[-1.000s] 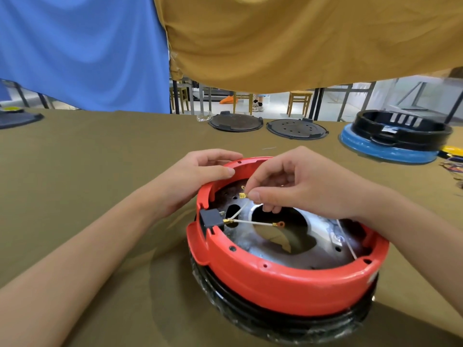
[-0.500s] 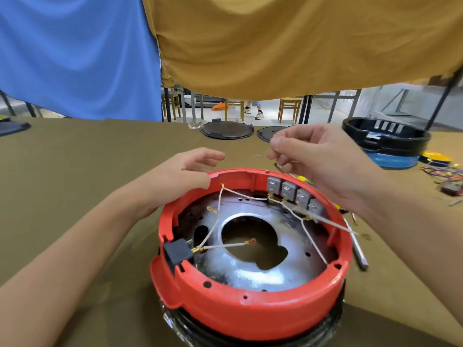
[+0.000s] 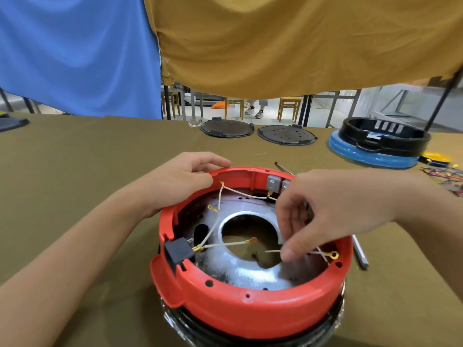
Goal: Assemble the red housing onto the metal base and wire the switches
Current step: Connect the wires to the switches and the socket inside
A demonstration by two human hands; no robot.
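The right hand (image 3: pixel 333 211) covers most of the row of grey switches (image 3: pixel 272 182) on the far inner wall of the red housing (image 3: pixel 250 306), so only two of them show, just left of its knuckles, and the run of the white wire (image 3: pixel 273 251) it pinches is lost beneath the palm. That hand reaches in from the right with the wrist raised and the fingers pointing down into the housing, thumb and fingertips closed on the thin wire; a yellow ring terminal (image 3: pixel 333 254) lies just right of the thumb tip (whether it belongs to the pinched wire cannot be told). The left hand (image 3: pixel 180 181) comes in from the lower left, forearm low over the olive table (image 3: pixel 75 171), with its fingers curled over the far-left rim of the housing, gripping it. The housing sits on the metal base (image 3: pixel 240 269), whose shiny plate with a round hole lies directly under the right hand's fingers. A black block (image 3: pixel 179 250) is clipped on the rim nearer the viewer than the left hand, with white leads running from it. The base's lower part is cut off at the bottom edge. Behind the right wrist a screwdriver (image 3: pixel 360 254) lies half hidden by the housing.
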